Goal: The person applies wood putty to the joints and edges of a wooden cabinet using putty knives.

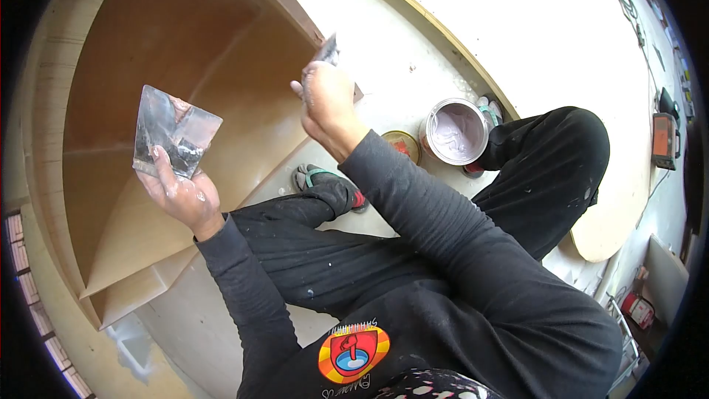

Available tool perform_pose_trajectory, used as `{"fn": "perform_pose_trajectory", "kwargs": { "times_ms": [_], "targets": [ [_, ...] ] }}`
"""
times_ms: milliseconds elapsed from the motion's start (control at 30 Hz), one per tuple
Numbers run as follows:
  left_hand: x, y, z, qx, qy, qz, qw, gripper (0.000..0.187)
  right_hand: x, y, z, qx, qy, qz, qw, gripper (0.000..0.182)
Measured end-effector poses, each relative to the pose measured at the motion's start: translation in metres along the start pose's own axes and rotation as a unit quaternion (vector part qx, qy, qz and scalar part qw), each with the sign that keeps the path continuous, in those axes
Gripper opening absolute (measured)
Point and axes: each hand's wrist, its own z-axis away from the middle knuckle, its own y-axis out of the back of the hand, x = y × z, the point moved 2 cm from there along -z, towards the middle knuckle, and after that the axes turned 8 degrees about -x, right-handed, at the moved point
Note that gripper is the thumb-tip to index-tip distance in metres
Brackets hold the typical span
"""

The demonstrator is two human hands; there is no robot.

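Both hands up, apart. Left hand grips flat putty plate, tilted, left of wooden shelf edge. Right hand clamps scraper, blade pointing up, touching edge. Right hand nearer. Putty can low right.

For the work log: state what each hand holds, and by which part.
Left hand grips a flat smeared plate by its lower edge. Right hand holds a putty knife by its handle, blade up.

Your single head camera looks steeply down and forward from close above your lap, with the open paint tin just right of centre.
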Motion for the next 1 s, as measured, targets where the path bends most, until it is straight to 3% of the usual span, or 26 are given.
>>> {"fn": "perform_pose_trajectory", "kwargs": {
  "times_ms": [67, 133, 167, 200, 233, 300, 433, 500, 600, 667, 700, 767, 800, 833, 900, 933, 1000],
  "targets": [
    [-0.003, 0.001, 0.0, 0.004, 0.008, 0.018, 1.0, 0.033, -0.007, -0.011, 0.01, -0.073, 0.04, 0.024, 0.996, 0.019],
    [-0.005, 0.005, 0.001, -0.009, -0.031, -0.082, 0.996, 0.029, -0.016, -0.006, 0.021, -0.104, 0.048, 0.075, 0.991, 0.02],
    [-0.003, 0.004, 0.001, -0.009, -0.032, -0.082, 0.996, 0.029, -0.016, 0.012, 0.018, -0.094, 0.155, 0.378, 0.908, 0.024],
    [-0.002, 0.001, -0.001, -0.004, -0.01, -0.025, 1.0, 0.029, -0.022, 0.011, 0.02, -0.075, 0.25, 0.639, 0.723, 0.027],
    [-0.002, -0.002, -0.001, 0.001, 0.013, 0.033, 0.999, 0.029, -0.014, 0.013, 0.019, -0.018, 0.148, 0.327, 0.933, 0.036],
    [-0.002, -0.003, 0.0, 0.0, 0.013, 0.035, 0.999, 0.029, 0.001, 0.021, 0.01, 0.017, 0.251, 0.395, 0.884, 0.043],
    [-0.005, -0.004, 0.001, 0.0, 0.02, 0.04, 0.999, 0.029, 0.002, -0.003, 0.01, 0.028, 0.156, 0.461, 0.873, 0.06],
    [-0.004, -0.003, 0.0, -0.002, 0.018, 0.036, 0.999, 0.029, 0.0, -0.038, 0.009, 0.084, 0.315, 0.491, 0.808, 0.058],
    [-0.005, -0.001, -0.001, -0.008, 0.014, 0.027, 1.0, 0.03, -0.025, -0.074, 0.031, 0.036, 0.353, 0.431, 0.83, 0.059],
    [-0.006, 0.001, -0.001, -0.01, 0.011, 0.021, 1.0, 0.03, -0.038, -0.077, 0.048, -0.046, 0.469, 0.39, 0.791, 0.048],
    [-0.006, 0.002, -0.002, -0.009, 0.008, 0.017, 1.0, 0.03, -0.035, -0.064, 0.047, -0.025, 0.475, 0.412, 0.777, 0.048],
    [-0.006, 0.003, -0.002, -0.004, 0.003, 0.014, 1.0, 0.03, -0.02, -0.022, 0.028, 0.032, 0.445, 0.459, 0.769, 0.046],
    [-0.005, 0.001, -0.001, -0.002, 0.006, 0.02, 1.0, 0.03, 0.003, 0.013, 0.006, 0.037, 0.316, 0.356, 0.878, 0.041],
    [-0.004, 0.0, -0.001, -0.001, 0.009, 0.027, 1.0, 0.03, 0.021, 0.037, -0.01, 0.043, 0.175, 0.24, 0.954, 0.036],
    [-0.003, -0.003, 0.0, -0.002, 0.017, 0.03, 0.999, 0.031, 0.024, 0.054, -0.008, 0.029, -0.015, 0.049, 0.998, 0.027],
    [-0.003, -0.004, 0.0, -0.004, 0.025, 0.034, 0.999, 0.031, 0.024, 0.056, -0.01, 0.029, -0.015, 0.049, 0.998, 0.027],
    [-0.005, -0.003, 0.0, -0.004, 0.024, 0.029, 0.999, 0.031, 0.025, 0.052, -0.016, -0.035, -0.021, -0.09, 0.995, 0.021]
  ]
}}
